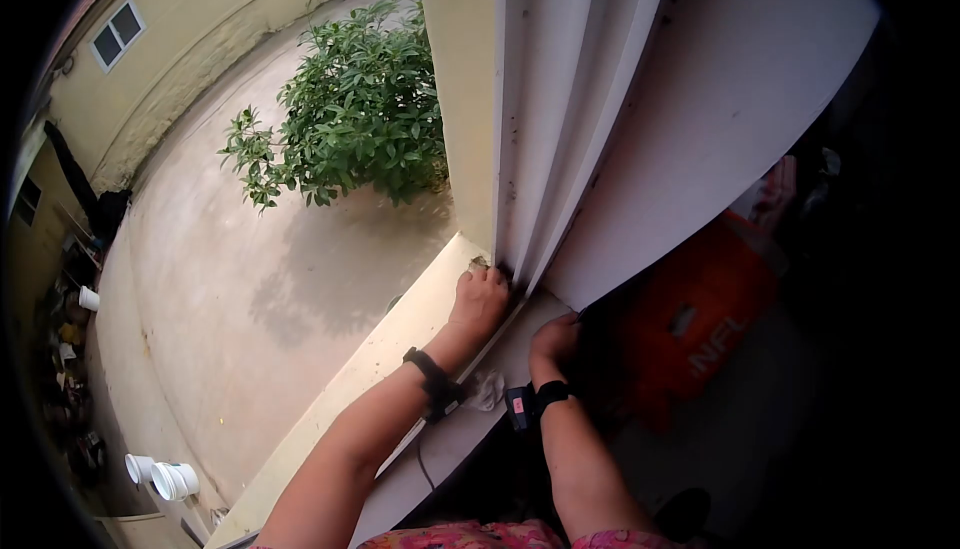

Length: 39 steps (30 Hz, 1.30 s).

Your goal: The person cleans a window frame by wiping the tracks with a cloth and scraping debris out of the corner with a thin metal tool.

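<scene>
My left hand [482,297] reaches out over the pale yellow outer sill [400,339], to the corner where it meets the white window frame [520,149]. Its fingers are curled down at a small rough patch [478,263]; whatever they pinch is hidden. My right hand [553,339] is on the inner side, close to the bottom corner of a large white panel [700,99]. Shadow hides most of its fingers. A crumpled whitish cloth or tissue [487,391] lies on the inner sill [440,449] between my wrists. Dark bands circle both wrists.
Indoors to the right, an orange item with "NFL" lettering [690,319] sits in shadow. A thin cord [425,464] hangs over the inner sill. Outside are a leafy bush [365,104], a concrete yard [200,279], white buckets [175,481] and a yellow wall [200,39].
</scene>
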Available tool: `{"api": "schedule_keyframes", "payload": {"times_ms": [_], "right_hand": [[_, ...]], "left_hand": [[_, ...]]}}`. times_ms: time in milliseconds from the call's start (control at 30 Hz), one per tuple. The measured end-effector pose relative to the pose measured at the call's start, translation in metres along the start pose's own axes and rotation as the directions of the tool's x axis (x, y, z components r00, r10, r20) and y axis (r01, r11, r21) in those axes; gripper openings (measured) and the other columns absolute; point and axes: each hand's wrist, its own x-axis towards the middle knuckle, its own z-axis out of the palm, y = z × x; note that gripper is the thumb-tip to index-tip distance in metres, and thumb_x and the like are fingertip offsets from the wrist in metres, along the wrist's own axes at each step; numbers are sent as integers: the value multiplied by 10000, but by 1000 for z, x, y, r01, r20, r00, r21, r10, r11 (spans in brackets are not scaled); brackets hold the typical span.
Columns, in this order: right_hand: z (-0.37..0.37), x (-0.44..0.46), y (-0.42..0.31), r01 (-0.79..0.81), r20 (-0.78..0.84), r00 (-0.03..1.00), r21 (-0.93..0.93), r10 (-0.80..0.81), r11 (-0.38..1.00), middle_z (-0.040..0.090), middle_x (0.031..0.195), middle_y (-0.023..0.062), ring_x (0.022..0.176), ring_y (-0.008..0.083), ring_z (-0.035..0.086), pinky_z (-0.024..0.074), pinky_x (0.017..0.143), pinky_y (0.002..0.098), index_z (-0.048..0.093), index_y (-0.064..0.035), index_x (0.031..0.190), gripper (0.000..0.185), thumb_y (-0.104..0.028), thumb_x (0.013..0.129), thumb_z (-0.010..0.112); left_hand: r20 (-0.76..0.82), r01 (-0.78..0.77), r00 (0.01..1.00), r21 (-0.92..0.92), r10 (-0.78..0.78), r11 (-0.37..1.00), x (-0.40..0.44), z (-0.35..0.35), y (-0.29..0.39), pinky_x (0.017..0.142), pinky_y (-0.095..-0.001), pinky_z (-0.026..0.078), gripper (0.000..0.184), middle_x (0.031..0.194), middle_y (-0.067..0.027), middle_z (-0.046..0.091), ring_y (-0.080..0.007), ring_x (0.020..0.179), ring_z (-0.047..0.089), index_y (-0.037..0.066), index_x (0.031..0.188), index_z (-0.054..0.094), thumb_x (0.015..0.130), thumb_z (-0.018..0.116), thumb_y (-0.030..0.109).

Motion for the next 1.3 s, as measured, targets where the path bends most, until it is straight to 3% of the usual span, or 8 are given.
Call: {"api": "schedule_keyframes", "payload": {"times_ms": [33, 100, 567, 633, 967, 1067, 1133, 1300], "right_hand": [[1, 1, 0, -6, -1, 1000, 11, 6, 1000, 575, 888, 276, 837, 410, 564, 452, 734, 464, 528, 36, 906, 434, -335, 890, 303], [2, 1, 0, -5, -17, 1000, 3, 5, 1000, 572, 882, 283, 832, 415, 562, 451, 729, 462, 539, 47, 898, 445, -335, 889, 312], [9, 2, 4, 50, -83, 995, 16, -48, 999, 574, 825, 289, 788, 420, 567, 468, 678, 462, 539, 43, 856, 437, -331, 890, 316], [10, 3, 5, 36, -59, 998, 30, -35, 999, 565, 860, 304, 830, 440, 551, 443, 749, 471, 542, 74, 897, 495, -349, 893, 285], [3, -2, 1, 35, -52, 998, 33, -34, 999, 570, 875, 291, 833, 427, 554, 449, 740, 469, 535, 62, 912, 479, -344, 895, 280], [-3, -6, -6, 17, -53, 998, 15, -17, 1000, 572, 881, 287, 837, 425, 555, 448, 748, 467, 534, 61, 921, 478, -340, 896, 275], [-4, -5, -6, -7, -31, 999, -3, 7, 1000, 562, 911, 299, 867, 428, 549, 427, 798, 459, 548, 67, 929, 484, -342, 890, 293], [5, 2, 2, 48, -78, 996, -10, -49, 999, 572, 875, 291, 839, 426, 558, 438, 769, 458, 553, 63, 908, 473, -339, 888, 304]], "left_hand": [[-3, -3, 1000, -3, 3, 1000, 0, 4, 7, 501, -261, 430, 51, 739, -52, 550, -186, 722, 593, 88, 698, 549, 711, 508, 115], [327, 157, 929, 85, -176, 984, -1, 10, 20, 447, -290, 429, 106, 634, -56, 588, -192, 587, 605, 73, 751, 568, 758, 473, 118], [375, 255, 916, -260, -147, 931, -20, -18, -12, 496, -364, 451, 123, 615, -97, 586, -258, 597, 599, 93, 786, 562, 769, 444, 121], [447, 214, 893, -309, -57, 927, -34, -23, -23, 531, -384, 454, 215, 650, -122, 589, -282, 634, 596, 104, 947, 573, 781, 437, 124], [584, 262, 808, -239, -77, 935, -106, -80, -34, 511, -378, 448, 244, 641, -111, 583, -270, 608, 588, 139, 972, 588, 764, 461, 140], [525, 290, 844, -285, -104, 913, -113, -84, -37, 498, -380, 444, 220, 647, -102, 590, -255, 607, 591, 129, 939, 595, 748, 487, 119], [94, 196, 981, -480, -172, 855, -105, -80, -34, 495, -373, 441, 204, 671, -76, 572, -235, 630, 576, 132, 911, 604, 730, 513, 103], [69, 143, 990, -418, -126, 897, -51, -58, -29, 569, -345, 442, 214, 762, -68, 510, -228, 728, 524, 119, 916, 606, 721, 517, 102]]}}
